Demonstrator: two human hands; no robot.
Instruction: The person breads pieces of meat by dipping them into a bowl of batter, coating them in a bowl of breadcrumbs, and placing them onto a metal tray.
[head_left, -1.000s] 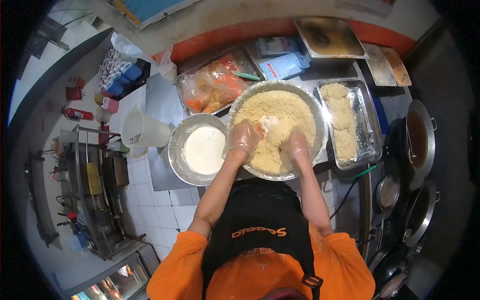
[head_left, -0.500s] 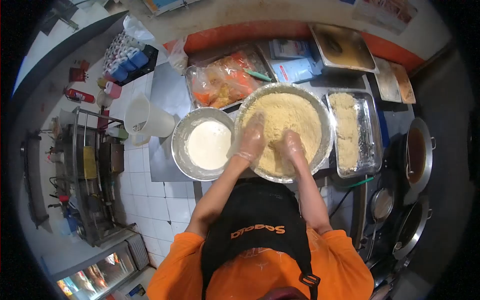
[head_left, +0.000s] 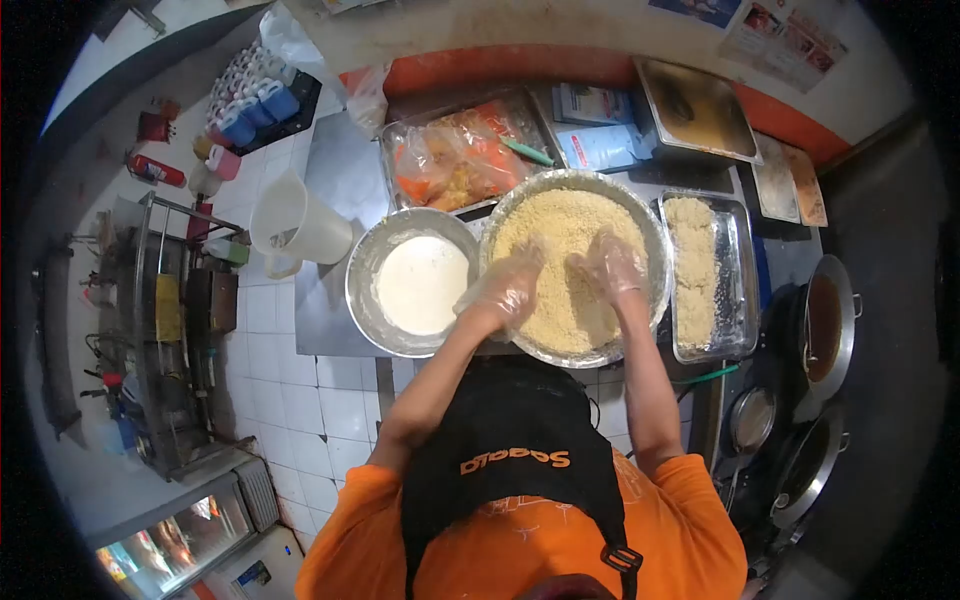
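Note:
A large metal bowl [head_left: 655,300] holds pale yellow crumbs [head_left: 572,325]. Over its left side is my left hand [head_left: 508,285], in a clear plastic glove, fingers stretched out and touching the crumbs. On the right side of the crumbs my right hand [head_left: 612,265], gloved too, has its fingers spread, with crumbs stuck to it. Left of the bowl stands a smaller metal bowl [head_left: 362,300] of white batter [head_left: 422,285]. To the right, a metal tray [head_left: 738,290] holds crumb-coated pieces [head_left: 692,270] in a row.
Behind the bowls lies a tray of bagged orange food [head_left: 450,160] with a green-handled tool [head_left: 527,151]. Blue packets [head_left: 605,147] and a steel container [head_left: 700,110] are at the back. A plastic jug [head_left: 300,225] stands left; pans of dark liquid [head_left: 825,325] are right.
My hands have moved apart from their closer position in the crumbs, and the right fingers have opened. The reddish piece seen by my left hand earlier no longer shows. The view has shifted slightly.

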